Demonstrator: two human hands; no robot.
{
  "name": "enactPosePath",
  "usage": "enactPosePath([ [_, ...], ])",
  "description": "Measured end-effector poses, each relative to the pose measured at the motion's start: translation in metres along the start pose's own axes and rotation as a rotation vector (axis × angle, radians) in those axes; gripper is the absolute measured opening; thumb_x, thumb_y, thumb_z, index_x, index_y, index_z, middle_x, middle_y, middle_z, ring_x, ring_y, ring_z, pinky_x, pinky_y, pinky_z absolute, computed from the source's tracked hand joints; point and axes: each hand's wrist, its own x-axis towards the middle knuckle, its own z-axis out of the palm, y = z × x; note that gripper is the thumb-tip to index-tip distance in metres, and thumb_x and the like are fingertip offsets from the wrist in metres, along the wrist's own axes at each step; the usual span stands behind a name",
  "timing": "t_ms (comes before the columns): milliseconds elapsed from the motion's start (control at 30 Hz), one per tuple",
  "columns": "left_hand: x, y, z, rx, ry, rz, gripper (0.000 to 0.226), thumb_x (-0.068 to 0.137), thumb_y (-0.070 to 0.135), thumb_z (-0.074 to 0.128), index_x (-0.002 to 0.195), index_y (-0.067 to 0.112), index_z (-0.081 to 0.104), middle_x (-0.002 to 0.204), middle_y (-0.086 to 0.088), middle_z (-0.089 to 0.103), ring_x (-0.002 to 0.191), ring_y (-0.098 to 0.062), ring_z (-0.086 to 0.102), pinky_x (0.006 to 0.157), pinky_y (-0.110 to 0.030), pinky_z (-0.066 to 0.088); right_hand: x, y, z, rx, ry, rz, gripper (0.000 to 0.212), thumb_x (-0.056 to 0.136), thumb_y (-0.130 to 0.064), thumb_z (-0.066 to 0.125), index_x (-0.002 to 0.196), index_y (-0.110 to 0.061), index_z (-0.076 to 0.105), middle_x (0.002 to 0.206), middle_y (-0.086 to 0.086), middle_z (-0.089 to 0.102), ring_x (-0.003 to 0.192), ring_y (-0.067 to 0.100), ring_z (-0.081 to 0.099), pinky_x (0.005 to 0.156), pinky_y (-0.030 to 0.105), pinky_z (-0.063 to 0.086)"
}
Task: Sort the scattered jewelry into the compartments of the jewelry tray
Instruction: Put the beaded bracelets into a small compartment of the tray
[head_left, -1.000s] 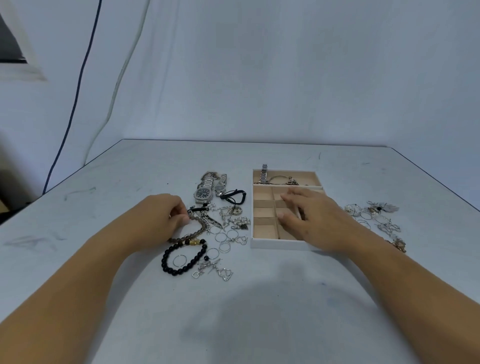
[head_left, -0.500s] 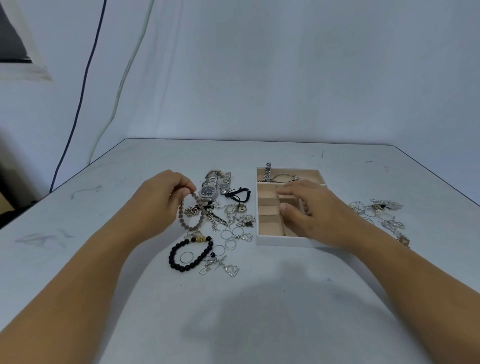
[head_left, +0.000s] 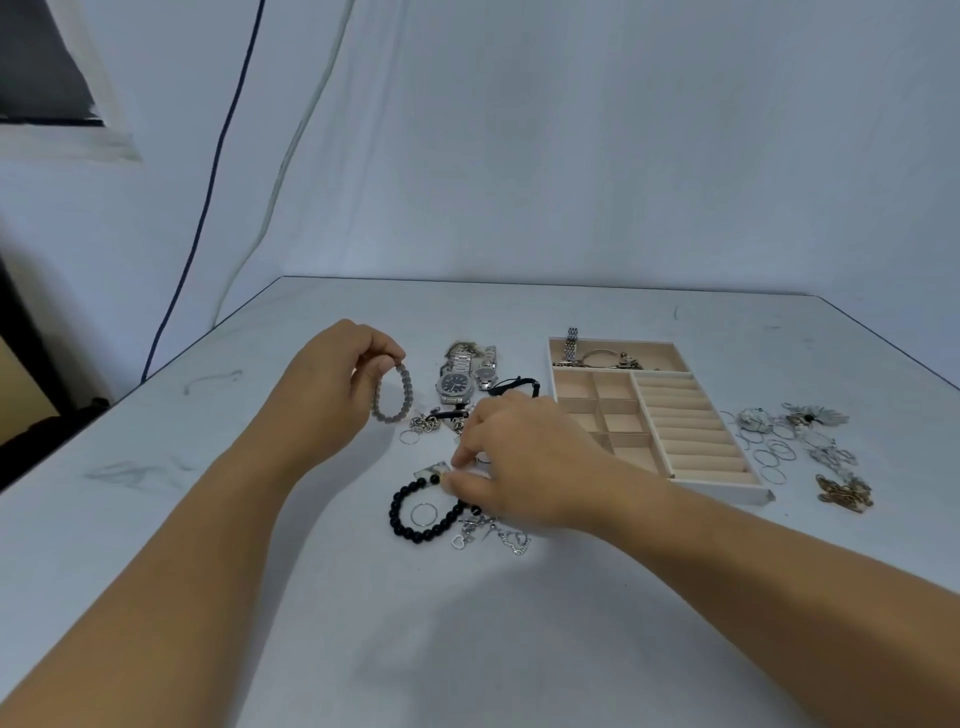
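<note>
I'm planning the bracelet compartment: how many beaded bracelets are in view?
2. The grey bracelet hangs from the left hand, held up in its grip; the black bracelet lies on the table by the right hand, which may hide others.

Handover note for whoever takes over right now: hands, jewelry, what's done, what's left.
Left hand: holds the grey bead bracelet lifted off the table.
Right hand: fingers down in the loose pile beside the black bead bracelet; I cannot tell whether they pinch anything.
Done: a few pieces lie in the far long compartment of the jewelry tray.
Left: the watches, chains and rings left of the tray, plus the hoops pile on its right.
</note>
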Motion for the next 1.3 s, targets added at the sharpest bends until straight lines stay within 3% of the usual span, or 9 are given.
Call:
enactPosePath([
  [167, 0.001, -0.003, 0.001, 0.002, -0.009, 0.023, 0.016, 0.093, 0.013, 0.052, 0.097, 0.025, 0.061, 0.090, 0.007, 0.056, 0.084, -0.009, 0.054, 0.072, -0.014, 0.038, 0.008, -0.010, 0.004, -0.070, -0.006, 0.080, 0.030, 0.088, -0.046, 0.052, 0.086, -0.024, 0.072, 0.100, -0.003, 0.063, 0.098, 0.021, 0.052, 0.086, 0.040, 0.043],
  [300, 0.001, -0.002, 0.003, 0.006, 0.007, 0.048, 0.016, 0.093, 0.013, 0.052, 0.098, 0.024, 0.062, 0.090, 0.005, 0.057, 0.084, -0.012, 0.054, 0.074, -0.021, 0.043, 0.011, -0.012, 0.005, -0.094, -0.004, 0.061, 0.029, 0.092, -0.041, 0.047, 0.092, -0.018, 0.065, 0.100, 0.000, 0.062, 0.096, 0.022, 0.054, 0.085, 0.041, 0.044],
  [433, 0.002, 0.003, 0.003, -0.021, 0.051, 0.052, 0.015, 0.094, 0.015, 0.051, 0.099, 0.023, 0.063, 0.092, 0.008, 0.058, 0.086, -0.006, 0.054, 0.072, -0.013, 0.040, 0.000, -0.005, -0.010, 0.349, -0.016, 0.085, 0.013, 0.096, -0.035, 0.046, 0.096, -0.023, 0.053, 0.076, -0.009, 0.059, 0.068, 0.007, 0.055, 0.063, 0.028, 0.043],
  [533, 0.001, 0.012, 0.004, -0.083, 0.096, 0.047, 0.015, 0.094, 0.016, 0.051, 0.100, 0.025, 0.063, 0.092, 0.014, 0.056, 0.088, 0.000, 0.053, 0.068, -0.006, 0.037, -0.006, 0.012, -0.023, 0.518, 0.105, 0.129, 0.003, 0.093, -0.032, 0.054, 0.094, -0.028, 0.055, 0.069, -0.008, 0.064, 0.057, 0.002, 0.060, 0.062, 0.026, 0.050],
  [667, 0.003, 0.034, 0.010, -0.195, 0.111, 0.051, 0.018, 0.094, 0.018, 0.052, 0.097, 0.034, 0.061, 0.095, 0.020, 0.058, 0.086, 0.002, 0.054, 0.063, -0.006, 0.039, -0.017, 0.051, -0.041, 0.621, 0.282, 0.166, 0.005, 0.089, -0.026, 0.061, 0.088, -0.030, 0.057, 0.074, -0.004, 0.069, 0.069, 0.010, 0.068, 0.076, 0.043, 0.055],
  [733, 0.008, 0.047, 0.014, -0.251, 0.087, 0.052, 0.019, 0.094, 0.019, 0.054, 0.095, 0.037, 0.060, 0.094, 0.019, 0.060, 0.085, 0.001, 0.056, 0.062, -0.007, 0.041, -0.025, 0.075, -0.049, 0.652, 0.327, 0.211, 0.007, 0.089, -0.023, 0.061, 0.088, -0.030, 0.059, 0.077, -0.003, 0.069, 0.070, 0.012, 0.068, 0.078, 0.045, 0.055],
  [933, 0.032, 0.076, 0.029, -0.381, -0.051, 0.026, 0.017, 0.093, 0.021, 0.057, 0.095, 0.036, 0.064, 0.083, 0.013, 0.066, 0.078, 0.003, 0.060, 0.061, -0.005, 0.042, -0.042, 0.129, -0.053, 0.731, 0.485, 0.295, 0.007, 0.091, -0.013, 0.059, 0.092, -0.018, 0.063, 0.079, -0.001, 0.070, 0.069, 0.011, 0.069, 0.076, 0.033, 0.056],
  [1067, 0.054, 0.088, 0.049, -0.386, -0.104, 0.034, 0.016, 0.094, 0.021, 0.056, 0.096, 0.034, 0.064, 0.087, 0.011, 0.068, 0.081, -0.002, 0.063, 0.069, -0.013, 0.048, -0.045, 0.146, -0.045, 0.760, 0.595, 0.313, 0.011, 0.091, -0.012, 0.059, 0.091, -0.022, 0.063, 0.083, 0.002, 0.069, 0.073, 0.007, 0.069, 0.073, 0.021, 0.054],
  [1300, 0.074, 0.096, 0.090, -0.295, -0.198, 0.068, 0.017, 0.095, 0.016, 0.053, 0.097, 0.030, 0.062, 0.090, 0.014, 0.064, 0.082, 0.004, 0.060, 0.068, -0.001, 0.040, -0.050, 0.162, -0.036, 0.750, 0.696, 0.306, 0.012, 0.090, -0.014, 0.060, 0.093, -0.026, 0.063, 0.083, -0.002, 0.070, 0.077, 0.007, 0.068, 0.077, 0.024, 0.056],
])
